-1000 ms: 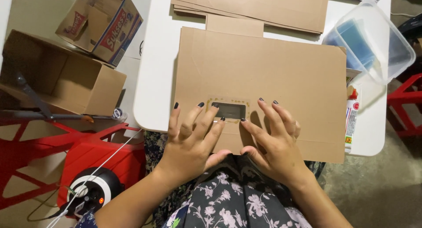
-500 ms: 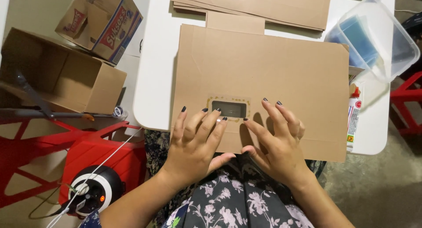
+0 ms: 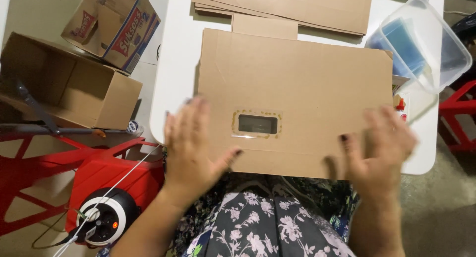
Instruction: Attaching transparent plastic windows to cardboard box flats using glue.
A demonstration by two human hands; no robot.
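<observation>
A flat brown cardboard sheet [image 3: 297, 83] lies on the white table [image 3: 173, 63] in front of me. A small rectangular window [image 3: 257, 123] covered with clear film and ringed with glue sits near its front edge. My left hand [image 3: 191, 145] hovers at the sheet's left front corner, fingers spread and blurred. At the sheet's right front corner is my right hand [image 3: 379, 148], likewise spread and blurred. Neither hand holds anything.
A stack of cardboard sheets [image 3: 287, 4] lies at the table's far side. A clear plastic tub [image 3: 426, 44] with blue contents stands at the right. Open cardboard boxes [image 3: 69, 83] sit on the floor at left, beside red stools [image 3: 114, 172] and a cable reel [image 3: 101, 220].
Both hands have lifted off the window area and moved apart, the left to the sheet's left corner and the right to its right corner.
</observation>
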